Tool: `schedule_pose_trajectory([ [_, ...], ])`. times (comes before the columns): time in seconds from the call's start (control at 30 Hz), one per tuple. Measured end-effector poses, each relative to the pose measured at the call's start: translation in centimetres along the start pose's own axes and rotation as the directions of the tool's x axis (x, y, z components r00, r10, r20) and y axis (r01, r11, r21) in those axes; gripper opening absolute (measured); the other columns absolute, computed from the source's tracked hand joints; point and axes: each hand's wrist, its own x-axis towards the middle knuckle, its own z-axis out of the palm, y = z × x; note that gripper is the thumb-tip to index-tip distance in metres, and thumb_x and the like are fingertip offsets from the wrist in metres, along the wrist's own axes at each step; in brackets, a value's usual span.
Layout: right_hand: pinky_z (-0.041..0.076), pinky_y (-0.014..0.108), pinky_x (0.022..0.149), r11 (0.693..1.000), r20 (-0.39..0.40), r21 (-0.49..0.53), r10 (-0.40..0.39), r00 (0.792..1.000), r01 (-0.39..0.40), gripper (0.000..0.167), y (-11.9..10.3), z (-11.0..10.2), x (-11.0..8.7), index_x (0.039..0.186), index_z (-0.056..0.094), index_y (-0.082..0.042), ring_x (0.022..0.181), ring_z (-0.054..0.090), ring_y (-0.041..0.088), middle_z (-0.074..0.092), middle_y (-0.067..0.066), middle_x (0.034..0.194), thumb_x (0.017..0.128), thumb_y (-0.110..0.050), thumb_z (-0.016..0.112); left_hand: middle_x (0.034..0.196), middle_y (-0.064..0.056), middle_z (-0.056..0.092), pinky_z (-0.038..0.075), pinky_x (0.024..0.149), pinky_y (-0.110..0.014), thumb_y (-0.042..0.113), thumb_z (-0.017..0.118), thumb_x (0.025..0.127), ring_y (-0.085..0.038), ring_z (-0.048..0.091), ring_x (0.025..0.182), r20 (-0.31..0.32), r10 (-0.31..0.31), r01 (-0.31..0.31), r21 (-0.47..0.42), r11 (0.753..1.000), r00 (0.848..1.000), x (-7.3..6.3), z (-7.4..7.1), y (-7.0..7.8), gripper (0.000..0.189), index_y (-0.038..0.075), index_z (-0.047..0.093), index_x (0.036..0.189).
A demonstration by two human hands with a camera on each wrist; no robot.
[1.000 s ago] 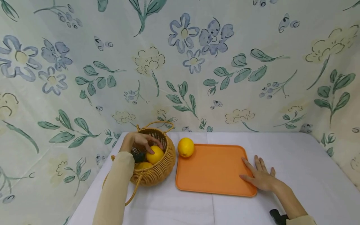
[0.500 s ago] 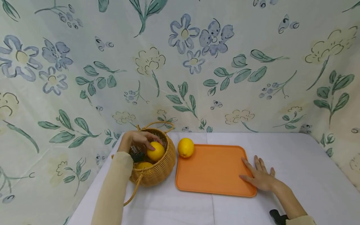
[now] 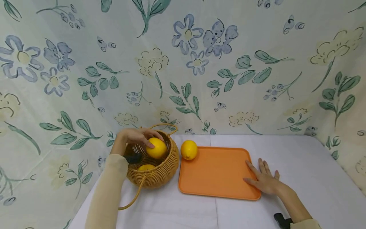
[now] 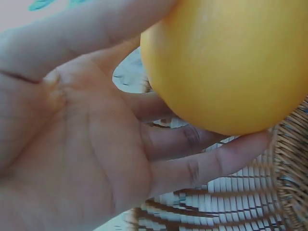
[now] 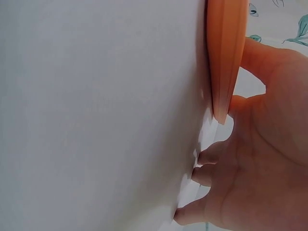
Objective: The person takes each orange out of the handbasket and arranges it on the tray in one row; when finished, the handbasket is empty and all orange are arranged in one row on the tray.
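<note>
My left hand (image 3: 138, 136) grips a yellow lemon (image 3: 156, 148) between thumb and fingers, inside the mouth of a round wicker basket (image 3: 160, 175). In the left wrist view the lemon (image 4: 231, 67) sits against the fingers, with woven wicker (image 4: 293, 163) below it. A second lemon (image 3: 146, 167) lies lower in the basket, partly hidden by the front rim. Another lemon (image 3: 189, 150) rests at the back left corner of an orange tray (image 3: 217, 175). Spread flat, my right hand (image 3: 266, 182) rests at the tray's right edge, thumb and forefinger over the rim, other fingertips on the cloth.
The basket has thin curved handles, one standing at the back and one hanging down (image 3: 134, 198) in front. A white cloth (image 3: 303, 165) covers the table. Behind it hangs a floral curtain (image 3: 200, 105). Dark wrist devices show at both wrists.
My left hand has lifted the lemon up from the basket's bottom and shifted slightly left. The front handle has swung left with the basket. My right hand and the tray have stayed put.
</note>
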Motion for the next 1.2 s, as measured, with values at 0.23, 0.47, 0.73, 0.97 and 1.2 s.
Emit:
schedule_pose_trajectory([
  [0.23,-0.019,0.088,0.102,1.0,0.003,-0.002,0.005,1.0,-0.005,0.095,0.0,-0.1,-0.1,0.163,0.02,-0.004,0.147,-0.015,0.066,-0.015,0.045,0.161,0.098,-0.061,0.059,0.151,-0.006,0.054,0.052,0.098,-0.04,0.023,0.073,0.093,-0.027,0.053,0.121,-0.074,0.111,-0.105,0.085,0.991,0.991,-1.7,-0.4,2.0,0.049,0.019,0.061,0.141],
  [0.47,-0.017,0.088,0.103,1.0,0.003,-0.011,0.009,1.0,-0.009,0.094,-0.2,-0.2,-0.2,0.162,0.02,-0.003,0.146,-0.014,0.067,-0.014,0.046,0.16,0.098,-0.06,0.058,0.149,-0.006,0.058,0.056,0.092,-0.038,0.024,0.072,0.094,-0.027,0.058,0.115,-0.209,0.211,-0.193,0.104,0.976,0.955,-1.8,0.3,4.0,0.052,0.021,0.06,0.144],
  [0.73,-0.017,0.088,0.103,1.0,-0.006,-0.003,0.0,1.0,0.0,0.094,0.0,-0.1,-0.1,0.162,0.021,-0.003,0.146,-0.014,0.067,-0.013,0.046,0.16,0.098,-0.06,0.06,0.154,-0.015,0.047,0.059,0.094,-0.056,0.026,0.08,0.092,-0.027,0.067,0.105,-0.486,0.113,-0.212,-0.154,0.965,0.867,0.2,4.2,7.6,0.055,0.022,0.063,0.144],
  [0.97,-0.023,0.086,0.102,0.999,-0.044,0.039,-0.033,0.999,0.034,0.095,1.5,0.9,0.5,0.166,0.02,-0.016,0.149,-0.017,0.063,-0.014,0.043,0.163,0.095,-0.068,0.057,0.14,-0.01,0.064,0.064,0.081,-0.045,0.024,0.081,0.09,-0.024,0.071,0.096,-0.579,0.182,-0.327,-0.157,0.932,0.795,2.8,7.9,9.8,0.054,0.022,0.066,0.142],
  [1.2,-0.024,0.086,0.101,0.999,-0.05,0.034,-0.029,0.998,0.031,0.098,2.2,1.3,0.9,0.165,0.022,-0.015,0.15,-0.017,0.062,-0.015,0.042,0.163,0.093,-0.071,0.057,0.143,-0.005,0.063,0.063,0.08,-0.035,0.026,0.084,0.088,-0.022,0.066,0.097,-0.665,0.152,-0.346,-0.17,0.923,0.731,6.4,12.4,10.5,0.051,0.027,0.07,0.137],
])
